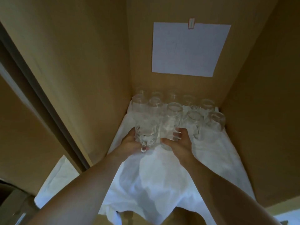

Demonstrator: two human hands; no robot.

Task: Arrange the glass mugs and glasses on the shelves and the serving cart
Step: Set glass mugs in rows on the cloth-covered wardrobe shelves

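Glassware crowds the back of a cardboard-walled shelf point(97, 62) lined with a rumpled white cloth point(154, 176). Both bare hands reach in at the front of the cluster. The left hand point(129, 143) wraps around the near left side of a patterned glass mug point(146, 133); its fingers curl behind the glass and are mostly hidden, and the mug's handle point(144, 147) points back toward the person, just beside the palm. The right hand point(180, 142) grips a plain glass point(169, 127) standing just beside the mug, thumb stretched across the near side and fingers bent round the right side, slightly apart. Whether either piece is lifted or resting on the cloth cannot be told. Behind them stand the other glasses point(174, 109) in close rows, reaching to the rear wall, some touching. A white sheet of paper point(190, 49) hangs on that rear wall, held by a strip of tape point(191, 23) at its top edge. A second patch of white cloth point(56, 181) shows at lower left, outside the shelf's wall.
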